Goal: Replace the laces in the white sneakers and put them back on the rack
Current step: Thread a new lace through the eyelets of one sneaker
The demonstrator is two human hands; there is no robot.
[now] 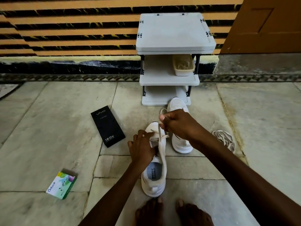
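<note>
A white sneaker (154, 178) stands on the stone floor directly in front of a grey 3-tier shoe rack (174, 30). Its toe points at the rack and its heel is close to the person's 2 bare feet (172, 212).

The left hand (143, 147) grips the sneaker's upper beside the eyelets, fingers curled down over it. The right hand (177, 124) is raised above the toe. Its thumb and bent fingers pinch a pale lace (159, 132), which runs taut from the fist down to the eyelets, with a short loop showing above the thumb.

A second white sneaker (181, 144) sits nearer the rack, just right of the first. Its toe is at the rack's bottom shelf and its middle is hidden behind the right wrist. A loose bundle of laces (224, 139) lies on the floor in front of the rack and off to its right, apart from both shoes.

A beige basket (183, 65) rests on the right side of the rack's middle shelf; its contents cannot be made out. A black vivo box (107, 126) marked 120W lies in front of the rack to its left. A green-and-white Odonil carton (61, 185) lies farther from the rack on that same side.
</note>
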